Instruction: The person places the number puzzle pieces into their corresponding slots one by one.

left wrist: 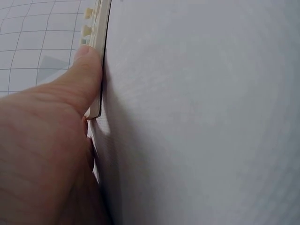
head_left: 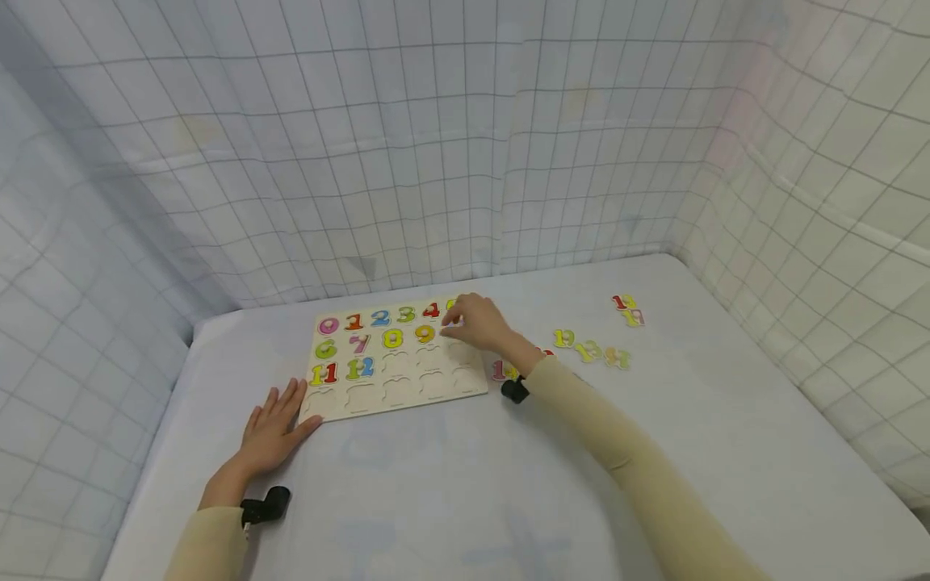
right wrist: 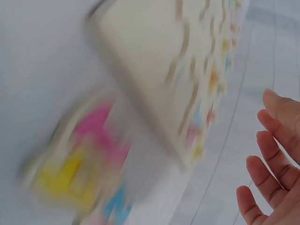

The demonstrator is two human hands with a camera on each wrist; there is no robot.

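A cream wooden number puzzle board (head_left: pixel 425 397) lies on the table, its upper rows filled with coloured knobbed numbers from 0 to 12, part of them hidden by the right hand. My left hand (head_left: pixel 270 436) rests with spread fingers at the board's near left corner. In the left wrist view its thumb (left wrist: pixel 86 70) presses against the board edge. Over the board's right side, my right hand (head_left: pixel 479 323) hovers with loosely bent fingers. The right wrist view shows those fingers (right wrist: pixel 269 173) holding nothing, above blurred number pieces (right wrist: pixel 89 159) beside the board.
A pink-and-yellow number piece (head_left: pixel 501 370) lies just right of the board, partly behind the right wrist. Farther right are several loose number pieces (head_left: pixel 589 350), with two more pieces (head_left: pixel 632 318) toward the back. Grid-patterned white curtains (head_left: pixel 465 161) enclose the table (head_left: pixel 436 500).
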